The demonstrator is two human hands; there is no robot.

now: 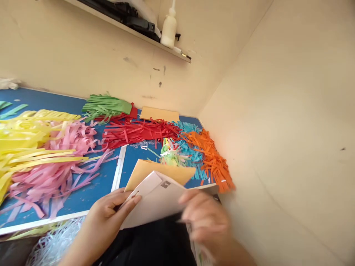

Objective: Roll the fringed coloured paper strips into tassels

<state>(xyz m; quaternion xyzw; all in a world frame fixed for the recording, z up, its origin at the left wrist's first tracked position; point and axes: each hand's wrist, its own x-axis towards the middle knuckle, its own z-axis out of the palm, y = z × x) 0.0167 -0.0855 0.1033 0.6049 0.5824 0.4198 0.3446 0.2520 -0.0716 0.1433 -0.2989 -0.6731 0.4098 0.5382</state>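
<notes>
My left hand (111, 210) is closed on a folded white paper (155, 207), its thumb on the near face. The paper has a small dark printed mark near its top edge. Behind it a tan paper (163, 171) stands up; whether the two are joined I cannot tell. At the right edge of the white paper is my right hand (206, 218), blurred by motion, with its fingers curled in. What those fingers hold, if anything, cannot be made out.
On the blue table (91, 194) lie fringed strips: yellow (24, 133), pink (72, 136), green (107, 105), red (141, 131), light blue (191, 147) and orange (215, 159). A tan sheet (159, 113) rests by the wall. Above, a shelf (133, 33) bears a white bottle (168, 31).
</notes>
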